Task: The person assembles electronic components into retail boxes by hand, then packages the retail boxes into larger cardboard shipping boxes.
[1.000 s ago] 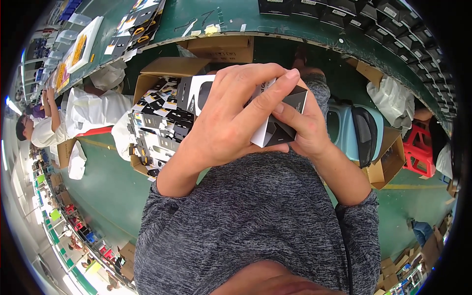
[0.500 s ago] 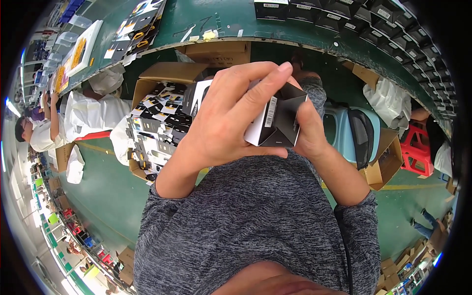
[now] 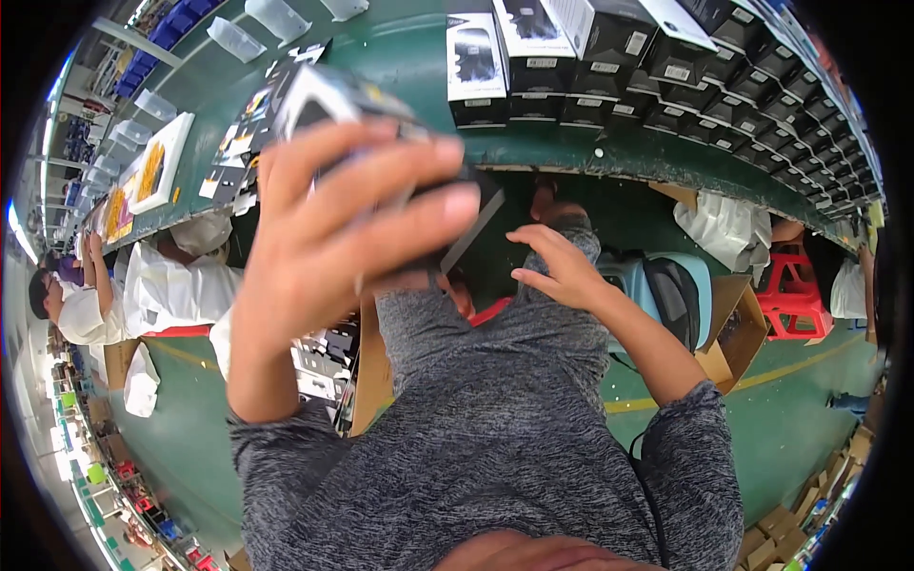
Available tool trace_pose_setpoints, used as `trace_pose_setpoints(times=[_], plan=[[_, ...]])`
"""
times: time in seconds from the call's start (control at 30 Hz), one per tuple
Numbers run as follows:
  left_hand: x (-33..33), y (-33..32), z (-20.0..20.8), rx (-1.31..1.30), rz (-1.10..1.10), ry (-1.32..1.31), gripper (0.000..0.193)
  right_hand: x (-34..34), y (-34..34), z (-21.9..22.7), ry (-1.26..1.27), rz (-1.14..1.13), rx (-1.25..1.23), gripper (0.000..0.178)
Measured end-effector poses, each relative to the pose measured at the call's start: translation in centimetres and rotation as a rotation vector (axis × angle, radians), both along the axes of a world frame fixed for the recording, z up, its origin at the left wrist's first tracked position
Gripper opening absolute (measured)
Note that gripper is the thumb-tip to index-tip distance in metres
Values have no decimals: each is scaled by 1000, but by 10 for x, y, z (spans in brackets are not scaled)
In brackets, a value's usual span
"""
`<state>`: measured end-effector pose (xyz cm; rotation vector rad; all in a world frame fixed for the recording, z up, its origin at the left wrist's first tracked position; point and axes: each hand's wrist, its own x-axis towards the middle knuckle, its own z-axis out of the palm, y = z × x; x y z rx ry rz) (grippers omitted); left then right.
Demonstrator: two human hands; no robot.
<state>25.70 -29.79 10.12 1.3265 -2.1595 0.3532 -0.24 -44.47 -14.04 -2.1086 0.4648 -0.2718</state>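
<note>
My left hand (image 3: 324,238) is raised in front of the green table and wrapped round a small black-and-white carton box (image 3: 333,93). Box and fingers are smeared by motion, and the hand covers much of the box. A dark end of it sticks out past my fingertips. Lower and to the right, my right hand (image 3: 564,274) is apart from the box, above my thigh. Its fingers are spread and it holds nothing.
Rows of black-and-white boxes (image 3: 609,71) stand on the table (image 3: 381,57) at the right. Flat printed cartons (image 3: 227,179) lie at its left. Beside my left leg is an open cardboard box (image 3: 373,376) of flat pieces. A red stool (image 3: 795,300) stands at the right.
My right hand has let go of the box and moved down. My left hand has carried the box up and left toward the table. The view has shifted, showing more of the stacked boxes.
</note>
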Motion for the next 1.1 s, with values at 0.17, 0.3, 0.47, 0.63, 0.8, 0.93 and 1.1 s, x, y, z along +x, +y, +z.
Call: trace_pose_setpoints(times=[0.17,0.3,0.47,0.63,0.8,0.93,1.1], plan=[[59,-120,8,55,-33,-438,82,-25,-23,-114,288,-51,-433,46],[77,-176,-17,193,-205,-598,81,-20,-24,-135,170,-237,-500,17],[86,-181,-43,335,-177,144,82,-39,-42,-142,147,-280,-437,13],[94,-191,-74,349,69,175,93,-37,-46,-144,108,-276,-406,9],[72,-185,-87,395,136,319,85,-34,-48,-146,103,-275,-389,8],[74,-183,-91,286,122,301,84,-25,-48,-141,77,-237,-383,8],[71,-187,-108,275,47,406,105,-35,-47,-147,108,-248,-444,8]])
